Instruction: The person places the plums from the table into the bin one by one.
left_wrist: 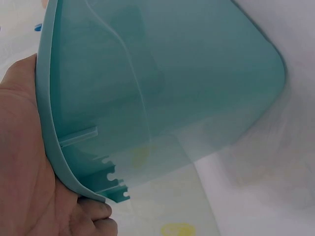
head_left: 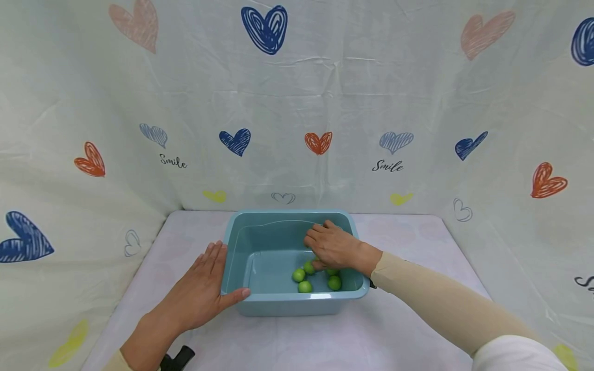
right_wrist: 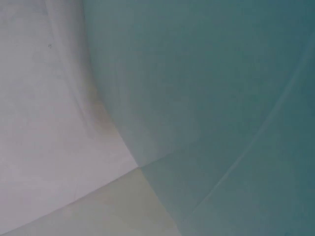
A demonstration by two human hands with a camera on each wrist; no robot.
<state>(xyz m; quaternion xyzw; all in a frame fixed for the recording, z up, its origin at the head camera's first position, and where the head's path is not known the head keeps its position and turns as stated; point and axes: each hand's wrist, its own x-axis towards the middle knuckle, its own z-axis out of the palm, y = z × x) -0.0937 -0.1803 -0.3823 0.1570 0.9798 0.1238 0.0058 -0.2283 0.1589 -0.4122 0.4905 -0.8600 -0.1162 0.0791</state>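
Note:
A light blue plastic basin stands on the table. Several small round green fruits, looking like limes, lie on its floor toward the right. My left hand rests against the basin's left rim, its fingers straight and the thumb across the front left corner. The left wrist view shows the palm side of that hand touching the rim. Down inside the basin is my right hand, fingers bent, over the limes. It hides some of them, and whether it grips one is hidden. Only the basin's outer wall fills much of the right wrist view.
A white cloth covers the table under the basin. Behind and on both sides hangs a pale curtain printed with hearts and the word "Smile". A black strap piece sits at the left wrist.

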